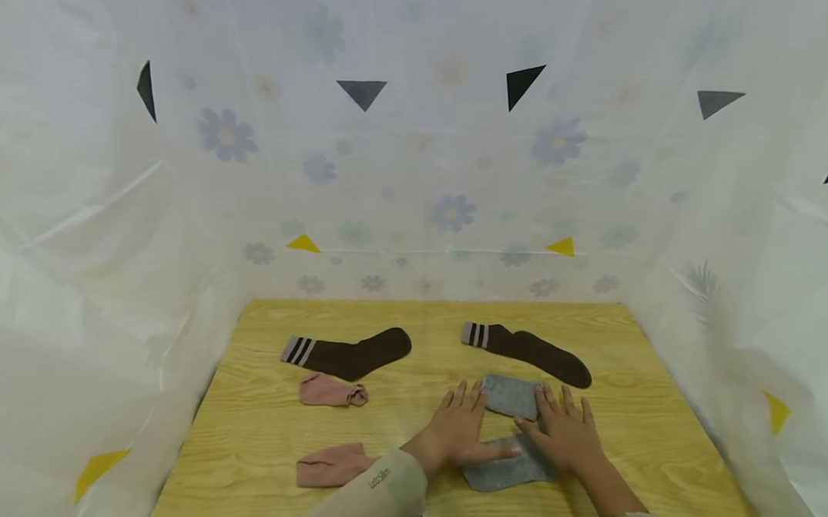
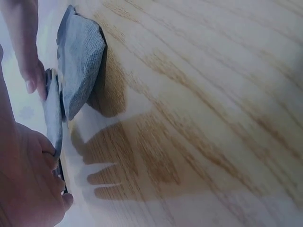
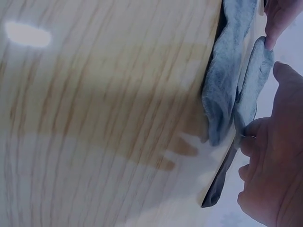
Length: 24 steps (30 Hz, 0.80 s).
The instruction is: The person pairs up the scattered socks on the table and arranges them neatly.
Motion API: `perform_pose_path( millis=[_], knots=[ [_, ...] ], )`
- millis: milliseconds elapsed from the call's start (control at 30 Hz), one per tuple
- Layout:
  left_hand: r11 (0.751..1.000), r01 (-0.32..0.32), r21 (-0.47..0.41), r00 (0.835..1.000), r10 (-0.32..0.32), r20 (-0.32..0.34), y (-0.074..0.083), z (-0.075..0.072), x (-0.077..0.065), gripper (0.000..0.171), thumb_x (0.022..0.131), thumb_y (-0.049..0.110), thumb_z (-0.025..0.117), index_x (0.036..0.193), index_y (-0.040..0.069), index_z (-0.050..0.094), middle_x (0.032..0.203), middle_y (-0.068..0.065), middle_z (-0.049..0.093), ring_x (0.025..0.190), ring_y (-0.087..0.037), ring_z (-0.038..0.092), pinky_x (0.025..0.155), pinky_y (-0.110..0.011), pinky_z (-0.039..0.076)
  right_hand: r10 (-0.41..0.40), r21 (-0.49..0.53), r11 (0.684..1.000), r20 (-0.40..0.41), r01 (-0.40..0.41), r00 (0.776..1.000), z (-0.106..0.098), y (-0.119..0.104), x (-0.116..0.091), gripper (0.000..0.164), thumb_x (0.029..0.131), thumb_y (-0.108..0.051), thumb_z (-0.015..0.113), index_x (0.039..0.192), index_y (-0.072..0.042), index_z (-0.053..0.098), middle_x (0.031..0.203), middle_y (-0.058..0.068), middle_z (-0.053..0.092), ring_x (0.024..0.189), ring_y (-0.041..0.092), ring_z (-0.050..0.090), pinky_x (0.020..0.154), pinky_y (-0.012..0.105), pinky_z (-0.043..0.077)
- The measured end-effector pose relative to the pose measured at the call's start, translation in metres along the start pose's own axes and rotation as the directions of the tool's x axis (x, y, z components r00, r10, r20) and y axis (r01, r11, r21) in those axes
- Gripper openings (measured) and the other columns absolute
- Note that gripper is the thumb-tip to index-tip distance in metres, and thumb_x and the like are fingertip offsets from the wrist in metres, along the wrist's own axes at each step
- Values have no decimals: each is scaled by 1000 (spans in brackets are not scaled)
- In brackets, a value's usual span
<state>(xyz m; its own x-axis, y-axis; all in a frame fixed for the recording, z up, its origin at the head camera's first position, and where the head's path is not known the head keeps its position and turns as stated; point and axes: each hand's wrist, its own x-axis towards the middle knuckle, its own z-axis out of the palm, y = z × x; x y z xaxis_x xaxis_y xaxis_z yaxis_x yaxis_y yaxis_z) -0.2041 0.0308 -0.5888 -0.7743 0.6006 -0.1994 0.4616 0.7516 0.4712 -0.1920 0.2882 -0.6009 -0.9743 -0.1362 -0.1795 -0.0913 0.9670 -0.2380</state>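
Note:
Two folded blue-grey socks lie one beyond the other at the right of the table. My left hand [image 1: 458, 431] has its fingers spread, with the fingertips at the left end of the farther grey sock [image 1: 510, 396]. At that sock's right end, the fingers of my right hand [image 1: 569, 437] touch its edge. Both thumbs reach over the nearer grey sock [image 1: 499, 471], which the right hand partly covers. From the side, the left wrist view shows the nearer sock [image 2: 80, 61] slightly raised off the wood. In the right wrist view, the farther sock [image 3: 254, 85] lies between both hands.
Behind lie two dark striped socks, one left [image 1: 352, 357] and one right [image 1: 529, 350]. Two pink socks are at the left: a farther one [image 1: 326, 390] and a nearer one [image 1: 329, 466], partly behind my left sleeve [image 1: 376, 495]. Floral sheeting [image 1: 410, 174] encloses the wooden table [image 1: 234, 420].

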Motion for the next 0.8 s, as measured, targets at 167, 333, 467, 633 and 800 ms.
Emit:
perform_pose_path(
  millis=[167,333,467,633,800],
  knots=[
    [1000,4,-4,1000,-4,-4,-1,0,-5,116,91,92,36,172,12,12,180,-9,3,167,-36,6,133,-55,16,-14,-4,1000,-6,14,1000,-2,-5,0,100,102,-79,38,168,-5,26,175,20,22,162,52,4,123,76,-5],
    [1000,-6,-19,1000,6,-31,-4,-8,-10,122,88,97,30,172,10,12,180,-12,5,166,-38,8,133,-56,16,-34,-29,999,-52,32,998,-6,-13,1,98,103,-76,40,168,-4,27,174,20,24,162,52,5,123,76,-3],
    [1000,0,-2,997,0,-76,-11,-15,-16,125,87,98,28,171,7,16,179,-14,9,165,-40,11,132,-56,18,-68,-50,997,-96,64,993,-11,-23,5,96,103,-75,42,167,-5,28,174,19,27,162,52,7,123,76,-6],
    [1000,-11,11,992,12,-128,-21,-25,-24,124,88,97,29,170,4,18,178,-16,10,165,-43,11,131,-58,20,-89,-78,994,-105,81,990,-18,-36,10,96,103,-75,41,168,-6,28,174,17,26,163,50,2,123,71,-19],
    [999,-6,-43,990,-1,-141,-28,-33,-32,125,87,98,30,170,6,14,179,-13,3,166,-41,5,132,-58,15,-112,-66,992,-105,106,988,-22,-47,12,95,103,-74,42,169,-8,25,175,17,25,165,47,-2,123,67,-22]
  ],
)
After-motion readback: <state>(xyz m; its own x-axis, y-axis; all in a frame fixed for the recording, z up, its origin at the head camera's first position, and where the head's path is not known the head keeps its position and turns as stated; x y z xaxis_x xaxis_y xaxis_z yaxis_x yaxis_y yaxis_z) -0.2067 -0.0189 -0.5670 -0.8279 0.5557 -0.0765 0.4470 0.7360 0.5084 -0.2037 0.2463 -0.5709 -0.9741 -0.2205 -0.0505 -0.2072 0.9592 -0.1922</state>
